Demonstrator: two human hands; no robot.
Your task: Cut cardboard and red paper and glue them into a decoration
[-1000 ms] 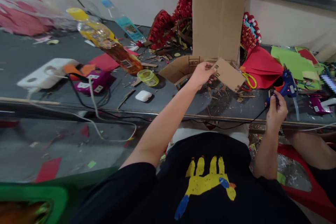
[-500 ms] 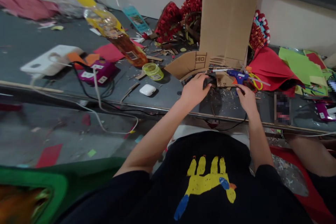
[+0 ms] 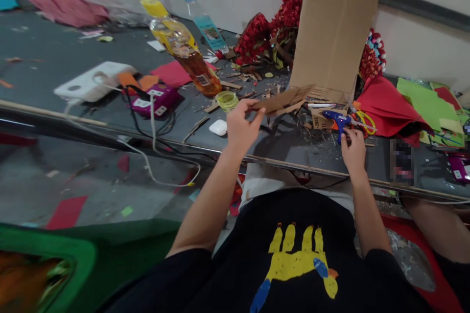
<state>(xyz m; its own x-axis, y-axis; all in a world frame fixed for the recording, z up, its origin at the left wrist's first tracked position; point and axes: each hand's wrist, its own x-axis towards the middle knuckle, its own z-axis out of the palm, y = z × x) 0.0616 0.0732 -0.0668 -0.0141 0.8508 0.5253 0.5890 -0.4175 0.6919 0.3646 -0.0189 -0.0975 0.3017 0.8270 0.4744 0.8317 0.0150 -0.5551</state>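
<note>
My left hand pinches a torn brown cardboard piece, raised over the table at a slant, its far end toward the tall cardboard panel. My right hand has its fingers curled at the handle of a blue hot glue gun; part of the grip is hidden. The gun's nozzle lies by a small printed cardboard scrap. A white stick-like item lies behind it, and scissors with yellow handles lie just right of the gun.
Left stand a drink bottle, a blue-labelled bottle, a small yellow-green tub, a white earbud case and a purple power block with cables. Red sheets and green sheets lie right. Another person's arm shows lower right.
My left hand has lifted the cardboard piece and moved left with it. The right hand stays at the glue gun. The view has shifted somewhat left.
</note>
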